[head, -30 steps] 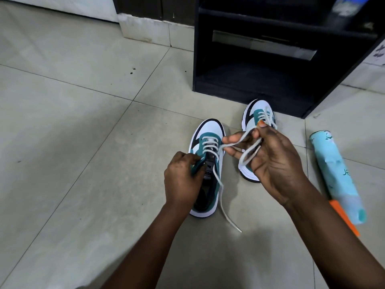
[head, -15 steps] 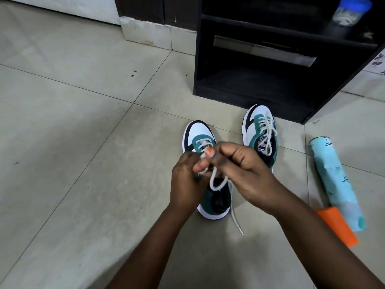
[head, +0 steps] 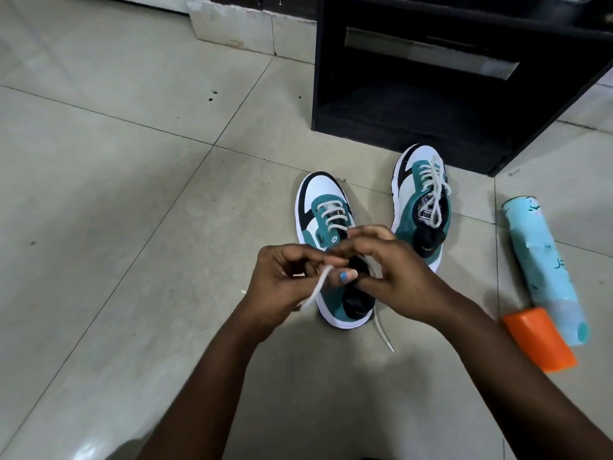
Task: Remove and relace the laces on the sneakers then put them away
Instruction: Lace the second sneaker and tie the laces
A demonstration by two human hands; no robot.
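Two teal, white and black sneakers stand on the tiled floor. The near sneaker lies under my hands, its lower eyelets laced with a white lace. My left hand pinches one end of that lace, which hangs down past my palm. My right hand pinches the lace over the tongue, fingers curled. The other lace end trails on the floor behind the heel. The far sneaker stands to the right, fully laced, its lace ends loose over the tongue.
A black open cabinet stands just beyond the sneakers. A light-blue cylindrical can lies on the floor at right, with an orange cap beside its near end. Pale floor tiles spread to the left.
My right hand drew in from the right with the lace and now meets my left hand over the near sneaker. My left hand left the shoe's side and took a lace end.
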